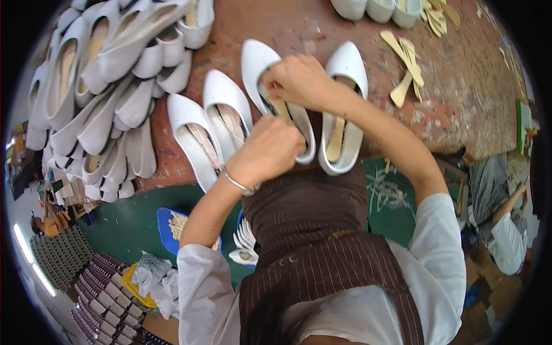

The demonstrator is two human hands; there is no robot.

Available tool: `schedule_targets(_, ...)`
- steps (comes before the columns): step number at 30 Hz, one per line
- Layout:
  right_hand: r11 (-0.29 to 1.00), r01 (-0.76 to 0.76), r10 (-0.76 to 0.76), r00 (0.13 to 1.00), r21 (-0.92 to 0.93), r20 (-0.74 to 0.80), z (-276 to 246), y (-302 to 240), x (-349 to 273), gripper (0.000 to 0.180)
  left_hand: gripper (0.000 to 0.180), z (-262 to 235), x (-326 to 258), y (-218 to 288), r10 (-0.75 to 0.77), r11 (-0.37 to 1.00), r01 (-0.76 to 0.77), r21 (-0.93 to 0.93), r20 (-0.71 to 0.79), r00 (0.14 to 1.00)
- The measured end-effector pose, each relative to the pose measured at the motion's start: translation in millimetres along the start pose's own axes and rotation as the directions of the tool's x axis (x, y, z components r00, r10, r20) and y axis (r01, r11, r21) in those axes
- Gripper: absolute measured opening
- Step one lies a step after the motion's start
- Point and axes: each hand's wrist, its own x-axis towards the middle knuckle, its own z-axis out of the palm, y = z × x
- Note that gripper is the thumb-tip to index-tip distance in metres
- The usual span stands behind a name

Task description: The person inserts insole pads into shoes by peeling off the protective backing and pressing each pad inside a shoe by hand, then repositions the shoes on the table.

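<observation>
Both my hands are at a white pointed flat shoe (256,56) on the bench, with a tan insole (280,107) inside it. My right hand (302,81) is closed at the shoe's opening, fingertips curled down over the insole's front part. Over the heel half, my left hand (267,146) is closed too; its fingertips are hidden, so what they grip cannot be made out. To the right stands another white shoe (351,56) with a tan insole (336,144) in it. Two more white shoes (221,86) stand on the left, partly behind my left forearm, their insides showing a patterned base.
A large heap of white shoes (118,75) covers the bench's left side. Loose tan insoles (407,69) lie at right, with more white shoes (379,10) at the far edge. Below the worn bench (448,121) stands a blue basin (167,233). A co-worker (509,244) is at far right.
</observation>
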Motion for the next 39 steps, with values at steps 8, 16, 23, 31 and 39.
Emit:
schedule_targets(8,0.994,-0.016,0.012,0.999,-0.111,-0.038,13.0,-7.1,-10.4,0.015,0.043,2.1,-14.4,26.7,-0.019,0.997,0.016,0.076,0.043,0.999)
schedule_targets(16,0.980,0.012,-0.038,0.991,-0.199,-0.128,19.7,-8.9,-13.4,0.015,0.056,9.4,-15.3,43.9,-0.066,0.982,0.080,0.168,-0.088,0.994)
schedule_targets(23,0.951,0.081,-0.067,0.996,-0.298,0.058,1.1,-23.0,-28.9,0.028,0.053,17.4,-13.7,44.8,-0.101,0.967,0.124,0.221,-0.117,0.988)
schedule_targets(31,0.995,0.009,-0.024,0.989,-0.102,-0.147,-3.0,-30.3,-52.2,0.028,0.050,19.5,-22.0,55.2,-0.107,0.960,0.149,0.238,-0.181,0.978)
schedule_targets(39,0.768,-0.357,0.632,0.557,0.531,-0.539,-33.4,23.9,-136.8,0.012,0.071,-44.0,-25.4,97.2,0.020,-0.104,-0.381,-0.919,-0.385,0.923)
